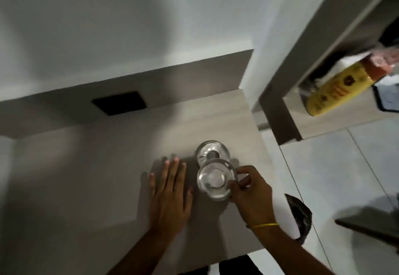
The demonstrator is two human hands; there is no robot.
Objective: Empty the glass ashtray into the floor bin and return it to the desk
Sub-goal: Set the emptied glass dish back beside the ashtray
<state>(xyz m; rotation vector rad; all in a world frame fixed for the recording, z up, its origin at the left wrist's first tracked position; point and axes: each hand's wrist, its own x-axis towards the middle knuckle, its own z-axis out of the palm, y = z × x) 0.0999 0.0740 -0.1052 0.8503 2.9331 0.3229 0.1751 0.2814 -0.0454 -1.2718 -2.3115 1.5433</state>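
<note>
A plain white wall (129, 26) rises behind a pale grey wood-grain desk (86, 166), whose low back panel carries a flat black square plate (119, 103). To the right, pale floor tiles (345, 166) run past a grey shelf unit (285, 110) holding a tall yellow cylindrical container (336, 92) lying tilted. Beside the desk's right edge, on the floor, stands a bin lined with a dark bag (301, 216); only part of its rim shows.

The left hand (170, 194) lies flat, palm down on the desk, fingers spread and straight, just left of the glassware. The right hand (250, 190), with a thin yellow band (264, 225) at its wrist, pinches the right rim of a round clear glass ashtray (216, 179) between thumb and fingers. The ashtray is near the desk's right edge; whether it rests on the surface or is held slightly above cannot be told. Just behind it, touching or overlapping in view, is a second round clear glass piece (212, 151).
</note>
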